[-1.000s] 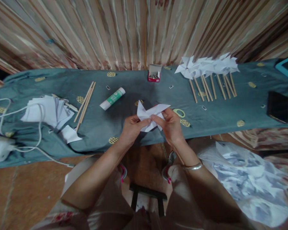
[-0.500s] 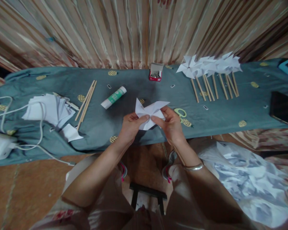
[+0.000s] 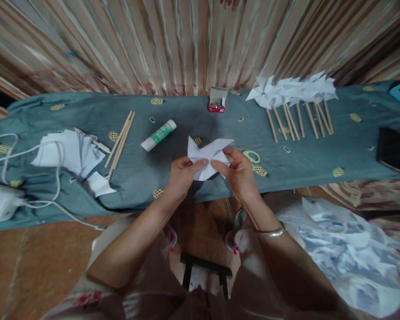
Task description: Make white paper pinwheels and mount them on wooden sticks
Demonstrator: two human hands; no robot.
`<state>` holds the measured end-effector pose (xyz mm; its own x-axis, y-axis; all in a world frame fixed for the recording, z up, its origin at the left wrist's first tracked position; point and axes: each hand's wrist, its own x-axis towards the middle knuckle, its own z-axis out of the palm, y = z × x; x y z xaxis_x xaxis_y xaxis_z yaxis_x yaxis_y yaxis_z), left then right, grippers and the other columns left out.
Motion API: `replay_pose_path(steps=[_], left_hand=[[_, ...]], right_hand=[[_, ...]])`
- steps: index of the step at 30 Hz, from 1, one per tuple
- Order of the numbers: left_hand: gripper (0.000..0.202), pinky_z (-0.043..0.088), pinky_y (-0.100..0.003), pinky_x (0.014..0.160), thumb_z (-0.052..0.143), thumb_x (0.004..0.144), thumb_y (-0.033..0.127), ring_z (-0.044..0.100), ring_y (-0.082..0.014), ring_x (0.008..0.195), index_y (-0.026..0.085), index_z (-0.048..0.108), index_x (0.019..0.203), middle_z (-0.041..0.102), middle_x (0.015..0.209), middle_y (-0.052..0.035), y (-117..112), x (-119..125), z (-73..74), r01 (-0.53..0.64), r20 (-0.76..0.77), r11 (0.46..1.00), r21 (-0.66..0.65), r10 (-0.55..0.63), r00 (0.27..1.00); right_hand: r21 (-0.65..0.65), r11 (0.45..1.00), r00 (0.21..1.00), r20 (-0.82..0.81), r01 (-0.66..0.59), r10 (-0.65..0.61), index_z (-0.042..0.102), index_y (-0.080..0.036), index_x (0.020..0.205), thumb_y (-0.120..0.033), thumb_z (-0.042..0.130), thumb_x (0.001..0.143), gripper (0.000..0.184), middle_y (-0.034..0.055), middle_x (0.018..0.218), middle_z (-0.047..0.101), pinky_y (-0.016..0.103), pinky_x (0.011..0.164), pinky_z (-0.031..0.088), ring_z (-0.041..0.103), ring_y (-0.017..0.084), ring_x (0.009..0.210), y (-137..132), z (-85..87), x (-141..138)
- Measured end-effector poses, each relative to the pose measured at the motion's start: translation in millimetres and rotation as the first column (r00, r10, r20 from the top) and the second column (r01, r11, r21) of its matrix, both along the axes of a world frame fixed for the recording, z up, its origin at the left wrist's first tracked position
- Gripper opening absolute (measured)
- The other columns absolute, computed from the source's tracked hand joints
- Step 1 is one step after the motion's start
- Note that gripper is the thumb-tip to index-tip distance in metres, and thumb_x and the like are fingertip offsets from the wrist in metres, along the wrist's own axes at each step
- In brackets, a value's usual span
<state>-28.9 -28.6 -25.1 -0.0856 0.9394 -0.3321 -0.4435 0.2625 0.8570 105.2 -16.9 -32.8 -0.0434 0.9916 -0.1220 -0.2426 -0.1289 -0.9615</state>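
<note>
A white folded paper pinwheel (image 3: 209,151) is held between both hands over the near side of the table. My left hand (image 3: 182,177) grips its left side, thumb pressed near the centre. On the right side my right hand (image 3: 242,174) has hold of it, its thumb also at the middle; the fingers behind the paper are partly hidden. Just beyond the right hand lie scissors with a pale green handle (image 3: 252,156), partly covered. A glue stick (image 3: 158,135) with a green label rests to the left, and a small red box of metal pins (image 3: 216,101) stands open farther back.
At the back right lie several finished pinwheels (image 3: 291,91) on wooden sticks. Loose sticks (image 3: 122,140), a stack of white paper (image 3: 66,151) and a white power strip with cables (image 3: 2,202) are on the left. A black phone (image 3: 392,149) lies right; a plastic bag of paper pieces (image 3: 346,253) sits below.
The pinwheel's upper right blade has shifted slightly. Both hands keep nearly the same grip and place, and the view has moved a little.
</note>
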Motion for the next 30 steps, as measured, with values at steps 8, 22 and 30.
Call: replay_pose_path(steps=[8, 22, 30], left_hand=[[0.026, 0.046, -0.023, 0.060, 0.086, 0.050, 0.029, 0.059, -0.0108, 0.057, 0.015, 0.076, 0.069, 0.072, 0.065, -0.0002, -0.5, 0.2, 2.0, 0.018, 0.016, 1.000, -0.013, -0.018, 1.000], [0.026, 0.044, -0.025, 0.060, 0.086, 0.050, 0.029, 0.057, -0.0116, 0.056, 0.014, 0.074, 0.068, 0.070, 0.064, -0.0007, 0.8, -0.6, 3.2, 0.009, -0.011, 0.999, -0.035, -0.009, 1.000], [0.028, 0.047, -0.026, 0.063, 0.085, 0.050, 0.029, 0.062, -0.0138, 0.059, 0.015, 0.076, 0.072, 0.073, 0.067, -0.0016, 3.4, -12.7, 7.1, -0.039, 0.049, 0.998, -0.050, 0.041, 0.998]], right_hand=[[0.003, 1.000, 0.999, -0.032, 0.023, -0.023, 0.062, -0.024, 0.090, -0.030, 0.087, 0.059, 0.040, -0.0025, 0.082, 0.072, 0.032, 0.073, 0.056, 0.068, 0.017, 0.074, -0.3, -0.8, -0.2], [-0.013, 1.000, 1.000, -0.005, 0.021, -0.021, 0.063, -0.024, 0.093, -0.036, 0.086, 0.060, 0.042, -0.0011, 0.083, 0.075, 0.033, 0.071, 0.056, 0.069, 0.018, 0.072, -4.8, 8.4, -4.2], [-0.016, 0.996, 0.996, -0.015, 0.087, -0.087, 0.069, -0.022, 0.093, -0.041, 0.085, 0.063, 0.039, 0.0005, 0.078, 0.076, 0.030, 0.067, 0.053, 0.067, 0.016, 0.068, -2.5, 9.6, -3.1]])
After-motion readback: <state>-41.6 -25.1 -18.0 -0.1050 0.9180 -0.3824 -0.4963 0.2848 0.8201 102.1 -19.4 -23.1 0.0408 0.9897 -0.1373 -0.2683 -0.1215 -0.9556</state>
